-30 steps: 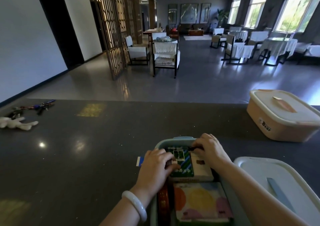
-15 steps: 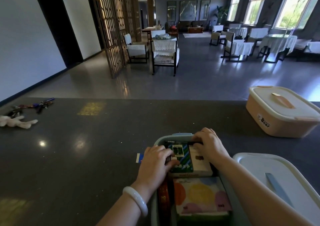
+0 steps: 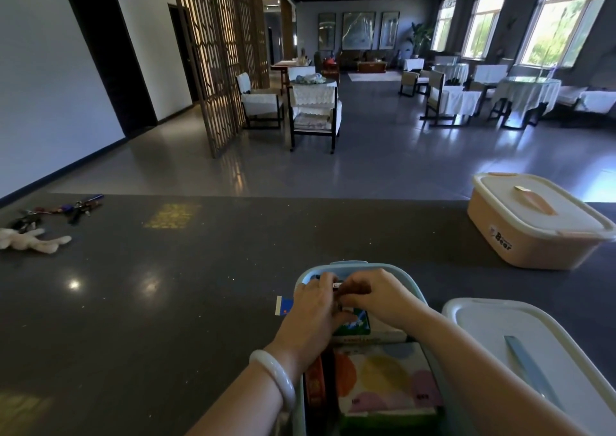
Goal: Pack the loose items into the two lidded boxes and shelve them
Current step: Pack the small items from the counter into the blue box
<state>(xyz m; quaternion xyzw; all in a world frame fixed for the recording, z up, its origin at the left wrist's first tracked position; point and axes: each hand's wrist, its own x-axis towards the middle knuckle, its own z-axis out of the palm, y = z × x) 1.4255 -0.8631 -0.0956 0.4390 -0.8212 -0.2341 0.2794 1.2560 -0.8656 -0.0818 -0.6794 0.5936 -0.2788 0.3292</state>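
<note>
An open light-blue box (image 3: 346, 264) stands at the near edge of the dark counter. Both hands are over its far end. My left hand (image 3: 311, 315) and my right hand (image 3: 378, 297) meet with curled fingers on a small dark item with a white label (image 3: 337, 285). Under them lies a green patterned pack (image 3: 359, 325) on a white box. Nearer me are a pastel-spotted pack (image 3: 383, 379) and a red-and-dark item (image 3: 314, 385) standing on edge. The blue box's white lid (image 3: 493, 329) lies to the right. A pink box (image 3: 533, 235) with its lid on sits far right.
A small blue-and-white card (image 3: 283, 305) lies on the counter just left of the blue box. A bunch of keys (image 3: 66, 208) and a white plush toy (image 3: 33, 238) lie at the far left. Beyond the counter is a hall with chairs and tables.
My left hand has moved from the green pack toward the far end of the box and joined the right hand on the small dark item. The view has tilted slightly.
</note>
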